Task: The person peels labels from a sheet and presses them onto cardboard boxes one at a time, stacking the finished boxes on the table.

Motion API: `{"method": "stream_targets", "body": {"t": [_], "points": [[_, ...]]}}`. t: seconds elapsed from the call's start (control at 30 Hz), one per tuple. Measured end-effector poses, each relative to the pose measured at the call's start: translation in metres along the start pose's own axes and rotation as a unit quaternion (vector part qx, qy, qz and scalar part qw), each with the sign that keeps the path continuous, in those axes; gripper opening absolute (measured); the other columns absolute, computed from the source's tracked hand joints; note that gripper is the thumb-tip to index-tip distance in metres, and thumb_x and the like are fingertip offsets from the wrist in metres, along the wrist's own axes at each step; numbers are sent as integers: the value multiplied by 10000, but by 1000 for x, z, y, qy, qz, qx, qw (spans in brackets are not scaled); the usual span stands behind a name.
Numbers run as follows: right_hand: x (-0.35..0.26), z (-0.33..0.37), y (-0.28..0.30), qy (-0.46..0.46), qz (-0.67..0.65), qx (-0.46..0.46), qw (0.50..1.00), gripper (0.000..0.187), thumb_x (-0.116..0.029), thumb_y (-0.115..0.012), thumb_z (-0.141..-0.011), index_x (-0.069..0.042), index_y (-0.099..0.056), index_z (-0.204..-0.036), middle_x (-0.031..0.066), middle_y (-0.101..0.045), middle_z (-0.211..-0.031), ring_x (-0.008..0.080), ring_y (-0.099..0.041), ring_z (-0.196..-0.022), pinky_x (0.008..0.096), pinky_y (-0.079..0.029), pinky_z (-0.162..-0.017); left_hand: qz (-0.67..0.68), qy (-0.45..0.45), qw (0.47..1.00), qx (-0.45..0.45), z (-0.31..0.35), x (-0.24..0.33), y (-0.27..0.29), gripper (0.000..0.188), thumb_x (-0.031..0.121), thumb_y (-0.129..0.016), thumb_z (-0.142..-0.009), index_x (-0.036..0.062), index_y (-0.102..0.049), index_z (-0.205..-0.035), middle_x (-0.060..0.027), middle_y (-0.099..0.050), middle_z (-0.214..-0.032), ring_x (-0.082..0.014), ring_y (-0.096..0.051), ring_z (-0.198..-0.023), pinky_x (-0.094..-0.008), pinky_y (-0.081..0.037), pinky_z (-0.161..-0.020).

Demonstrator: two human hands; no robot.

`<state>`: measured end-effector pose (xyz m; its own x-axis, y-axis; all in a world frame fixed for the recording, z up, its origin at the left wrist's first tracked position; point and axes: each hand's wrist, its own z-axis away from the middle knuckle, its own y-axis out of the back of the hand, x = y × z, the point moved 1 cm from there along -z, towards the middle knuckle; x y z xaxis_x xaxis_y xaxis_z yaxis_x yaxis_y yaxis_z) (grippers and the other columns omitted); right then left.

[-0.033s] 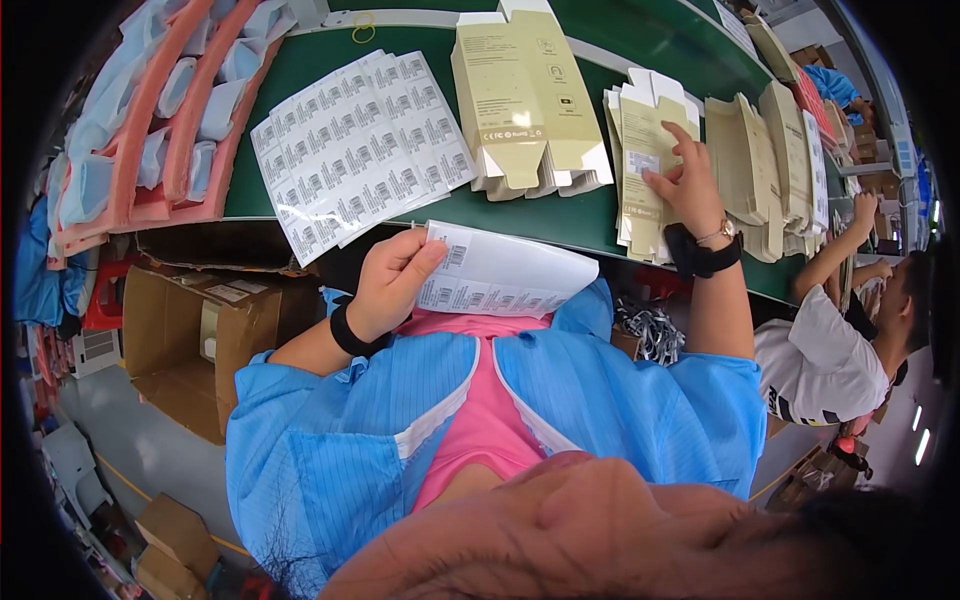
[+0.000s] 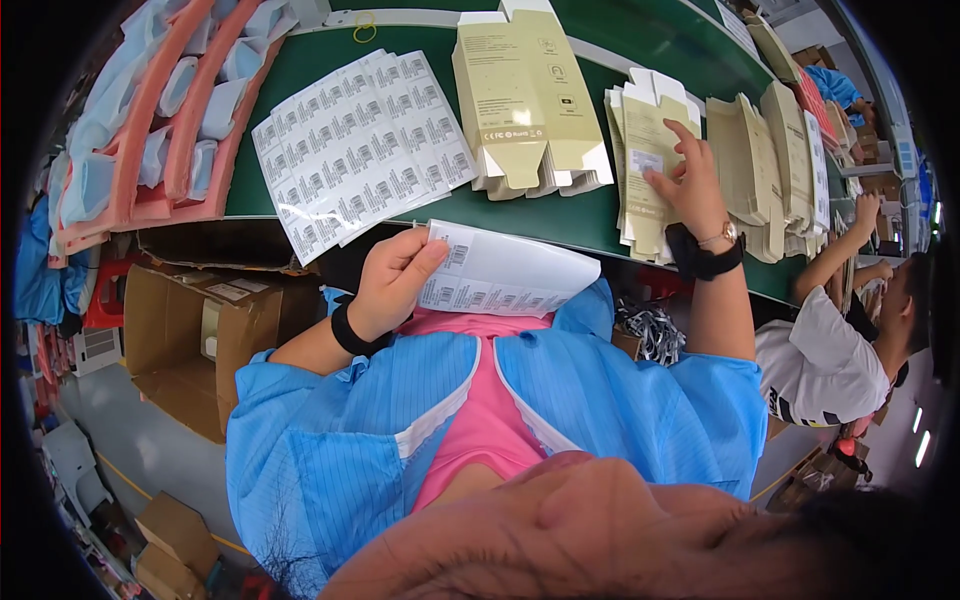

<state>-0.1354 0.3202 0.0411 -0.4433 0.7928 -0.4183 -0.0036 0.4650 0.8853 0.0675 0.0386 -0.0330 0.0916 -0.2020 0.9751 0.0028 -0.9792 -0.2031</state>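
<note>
My left hand (image 2: 397, 277) grips the left edge of a curled barcode label sheet (image 2: 510, 272), thumb on top. Part of the sheet is bare white backing, with labels left along its lower side and upper left corner. Over a stack of flat beige cartons (image 2: 648, 215) at the right is my right hand (image 2: 692, 185), its fingers spread and raised. Its thumb tip touches the right edge of a small white label (image 2: 643, 163) on the top carton. More barcode label sheets (image 2: 365, 140) lie fanned out on the green table, left of a taller stack of flat beige cartons (image 2: 525, 100).
Pink foam trays (image 2: 140, 190) with blue-wrapped items stand at the left. Further carton stacks (image 2: 748, 160) line the right side of the green table (image 2: 590, 220). An opened cardboard box (image 2: 245, 350) is below the table's left edge. A co-worker (image 2: 825, 360) sits at the far right.
</note>
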Motion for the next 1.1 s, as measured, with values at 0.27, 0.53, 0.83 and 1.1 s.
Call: {"method": "stream_targets", "body": {"t": [0.27,0.53,0.83,1.1], "points": [[-121,40,-6,378,-146,-83,911,380,-52,-671,-671,-75,-567,-1036,82,-542,-915,213,-543,-784,285,-457,-635,-107,-20,992,-62,-8,9,-13,237,154,-461,-893,-38,-539,-1009,-68,-578,-797,-96,-522,-730,-224,-418,-659],[-145,44,-42,437,-108,-67,890,234,-54,-645,-651,-40,-587,-877,71,-548,-836,242,-538,-749,312,-451,-626,-177,-42,978,-105,-10,28,-12,247,148,-453,-895,-36,-535,-1038,-78,-592,-835,-117,-535,-747,-251,-432,-678],[-168,52,-15,523,-53,-141,839,197,-26,-631,-630,-30,-578,-820,66,-535,-823,241,-543,-735,300,-451,-618,34,30,999,-6,-9,7,5,251,159,-452,-901,-42,-543,-1022,-36,-582,-883,-79,-512,-785,-211,-413,-709],[-125,-59,-16,153,-331,-106,925,127,-113,-631,-780,-44,-562,-862,-19,-546,-785,64,-515,-694,186,-420,-633,63,19,997,26,-4,-3,18,247,161,-463,-899,-39,-544,-1020,-25,-570,-865,-61,-493,-786,-191,-399,-708]]}}
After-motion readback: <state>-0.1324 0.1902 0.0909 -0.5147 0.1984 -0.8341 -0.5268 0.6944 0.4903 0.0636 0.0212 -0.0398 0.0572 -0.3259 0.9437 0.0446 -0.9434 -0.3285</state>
